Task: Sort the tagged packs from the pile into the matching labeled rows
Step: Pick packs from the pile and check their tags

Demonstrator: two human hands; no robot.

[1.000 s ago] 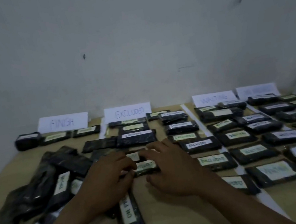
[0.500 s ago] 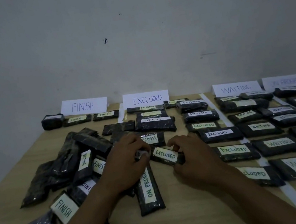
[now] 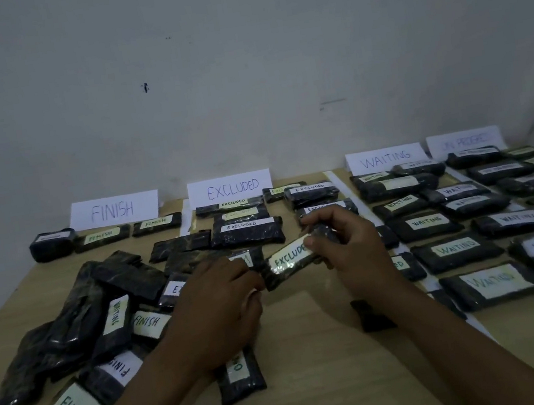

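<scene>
A dark pack tagged EXCLUDED is lifted off the wooden table, tilted, in the middle of the view. My right hand pinches its right end. My left hand grips its left end. The unsorted pile of dark packs tagged FINISH and WAITING lies to the left. Paper signs stand against the wall: FINISH, EXCLUDED, WAITING and a faint fourth sign. Rows of tagged packs lie in front of each sign.
A pack tagged ON PROGRESS lies under my left wrist. White tape strips divide the rows. The WAITING row and the far-right row fill the right side. The white wall closes the back; the table edge runs along the left.
Both hands have lifted the EXCLUDED pack off the table and carried it up and to the right, toward the EXCLUDED row. The camera view shifted slightly.
</scene>
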